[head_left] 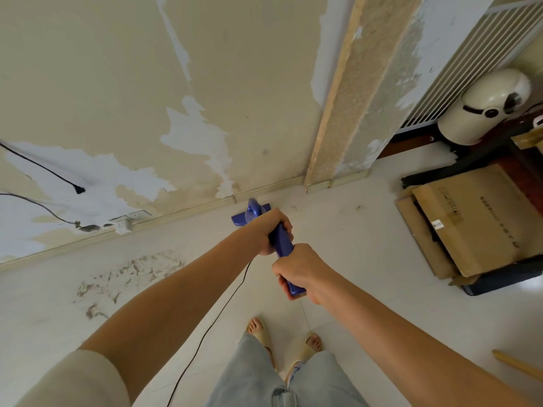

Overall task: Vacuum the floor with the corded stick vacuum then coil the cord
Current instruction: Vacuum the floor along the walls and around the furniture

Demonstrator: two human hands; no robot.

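Note:
A blue corded stick vacuum [282, 242] stands in front of me, seen almost end-on from above. Its floor head [239, 218] rests on the pale tiled floor close to the baseboard. My left hand [274, 230] grips the upper body of the vacuum. My right hand [299, 271] grips the handle end nearer to me. The thin black cord [219, 312] hangs from the handle and runs down across the floor past my left arm toward the bottom edge of the view.
A dirty patch [129, 274] marks the floor at left. A wall socket with plugs [126, 223] sits low on the peeling wall. Cardboard boxes [476, 221] and a dark stand fill the right side, with a white round appliance [484, 107] behind. My feet [282, 336] stand below the vacuum.

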